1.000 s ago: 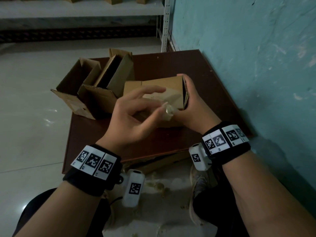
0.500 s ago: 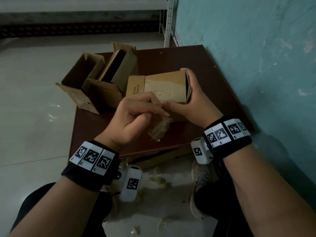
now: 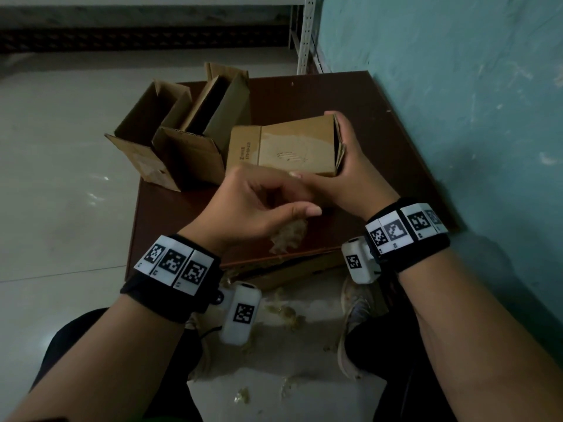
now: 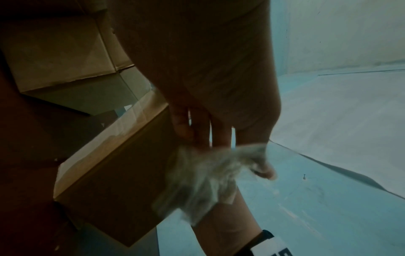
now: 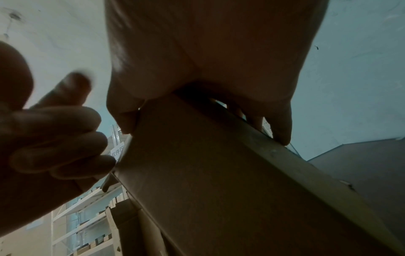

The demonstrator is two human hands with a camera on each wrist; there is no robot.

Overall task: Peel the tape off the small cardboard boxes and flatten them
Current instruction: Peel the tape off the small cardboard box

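Observation:
A small brown cardboard box [image 3: 292, 150] is held above the dark brown table [image 3: 380, 123]. My right hand [image 3: 350, 175] grips its right end, thumb on the near side and fingers over the far edge; the right wrist view shows this box [image 5: 219, 190] from below. Just in front of the box, my left hand [image 3: 259, 205] has curled fingers. A crumpled wad of clear tape [image 3: 289, 236] hangs from its fingertips. In the left wrist view the tape wad [image 4: 208, 178] is blurred, between fingers and thumb, beside the box [image 4: 114, 181].
Two opened boxes [image 3: 146, 138] [image 3: 207, 132] stand on the table's left part, overhanging its edge. A teal wall [image 3: 457, 117] runs along the right. Flat cardboard [image 3: 289, 269] lies under the table's near edge, and tape scraps [image 3: 283, 312] litter the floor by my shoes.
My left hand pulled the tape away from the box toward me and downward; the wad now dangles free of the box. The right hand has kept its hold on the box.

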